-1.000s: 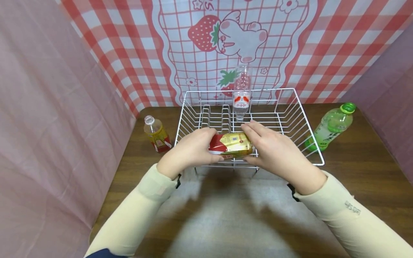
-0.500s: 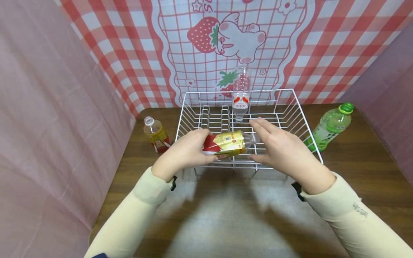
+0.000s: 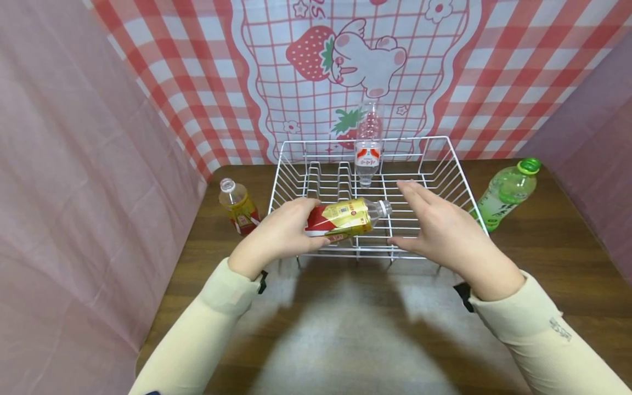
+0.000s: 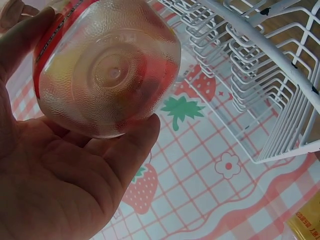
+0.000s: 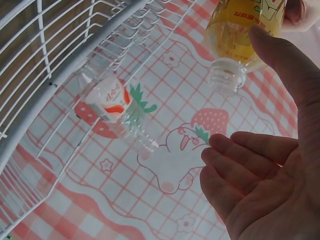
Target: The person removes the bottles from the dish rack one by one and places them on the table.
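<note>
My left hand [image 3: 276,230] grips a plastic drink bottle [image 3: 345,218] with a red and yellow label round its base end. The bottle lies roughly level above the front of a white wire dish rack [image 3: 359,255], its uncapped neck pointing right. In the left wrist view its round base [image 4: 112,75] faces the camera, between thumb and fingers. My right hand [image 3: 446,233] stays apart from the neck, fingers extended and thumb spread; the right wrist view shows a gap between that hand [image 5: 265,170] and the bottle neck [image 5: 226,77].
A clear bottle [image 3: 368,153] stands upside down at the rack's back. Another red and yellow bottle [image 3: 240,208] is left of the rack, on the brown table [image 3: 207,274]. A green bottle [image 3: 511,189] stands to the right. A checked cloth [image 3: 207,82] hangs behind.
My right hand has let go of the bottle's neck end and drawn off to the right, uncovering the neck. The left hand has shifted slightly left with the bottle.
</note>
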A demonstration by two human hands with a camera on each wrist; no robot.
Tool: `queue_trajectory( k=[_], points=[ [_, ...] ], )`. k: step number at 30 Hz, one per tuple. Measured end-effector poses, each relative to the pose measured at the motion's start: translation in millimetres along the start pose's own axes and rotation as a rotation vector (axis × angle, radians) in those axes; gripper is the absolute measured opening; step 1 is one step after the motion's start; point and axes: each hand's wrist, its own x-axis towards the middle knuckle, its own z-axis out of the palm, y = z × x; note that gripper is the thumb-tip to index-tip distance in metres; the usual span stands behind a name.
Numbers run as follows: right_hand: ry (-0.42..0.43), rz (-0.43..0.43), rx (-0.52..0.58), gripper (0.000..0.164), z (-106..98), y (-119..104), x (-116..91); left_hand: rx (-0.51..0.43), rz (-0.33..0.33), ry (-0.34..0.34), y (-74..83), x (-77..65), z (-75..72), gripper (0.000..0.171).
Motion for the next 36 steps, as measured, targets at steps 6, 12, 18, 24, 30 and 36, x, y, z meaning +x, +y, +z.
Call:
queue_trajectory(
  k=[6,12,18,24,30,36],
  points=[
    [0.023,0.014,0.009,0.108,0.4,3.1,-1.9,0.016,0.025,0.011,-2.9,-0.7,0.2,0.058],
    [0.027,0.006,0.011,0.109,-0.1,5.4,-3.0,0.007,0.063,0.020,-6.0,0.2,0.1,0.056],
    [0.051,-0.008,0.012,0.108,0.7,8.9,-3.9,0.024,0.050,0.030,-6.3,-0.4,-0.9,0.059],
    [0.064,-0.009,0.020,0.108,1.1,12.0,-5.4,0.023,0.037,0.029,-6.3,-1.0,-1.6,0.059],
    [0.042,0.030,0.012,0.110,0.2,14.1,-8.2,0.042,0.021,0.032,-6.9,-0.8,-1.8,0.060],
    [0.041,0.058,0.026,0.103,-1.8,16.5,-11.3,0.056,0.020,0.037,-8.7,-1.4,-1.6,0.060]
  ],
)
